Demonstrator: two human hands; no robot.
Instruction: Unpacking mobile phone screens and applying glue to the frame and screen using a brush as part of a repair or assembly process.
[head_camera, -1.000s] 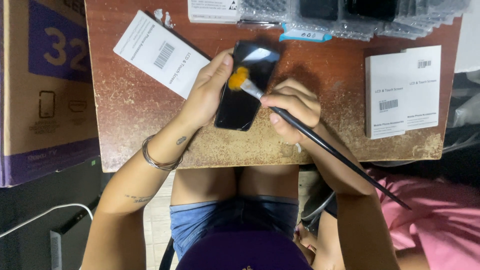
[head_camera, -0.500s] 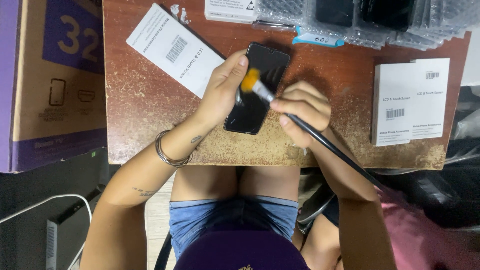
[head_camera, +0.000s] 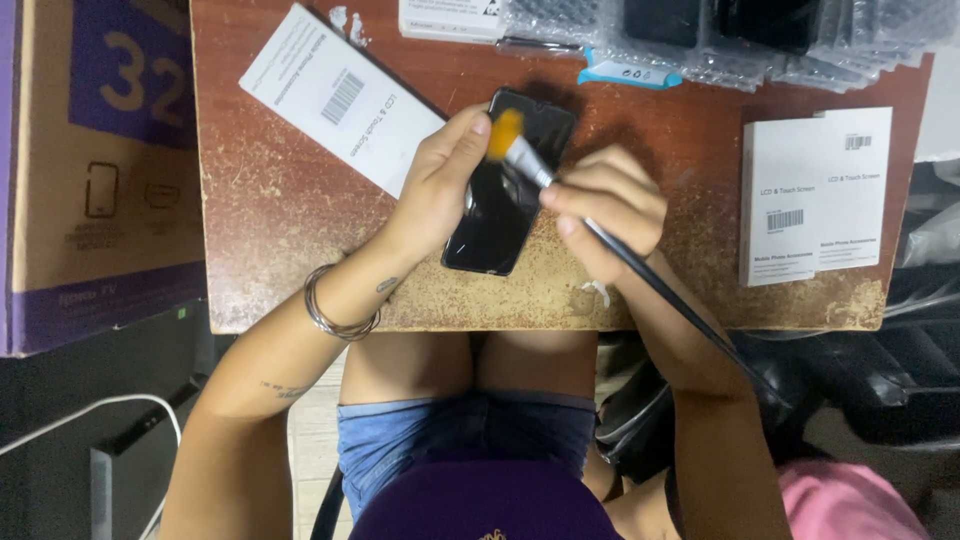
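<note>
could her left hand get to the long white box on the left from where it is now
Probably yes: the left hand steadies the black phone beside the long white box, nothing between them.

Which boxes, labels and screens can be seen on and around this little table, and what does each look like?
Dark glossy phone screen: table centre, steadied by the left hand; the right hand holds a brush over it.
Flat white box with barcode label: upper left, angled.
Two white boxes with barcode labels: right side.
Large cardboard carton, brown with purple panels: left of table.
Small blue label: top edge, by bubble-wrap bags.
</note>
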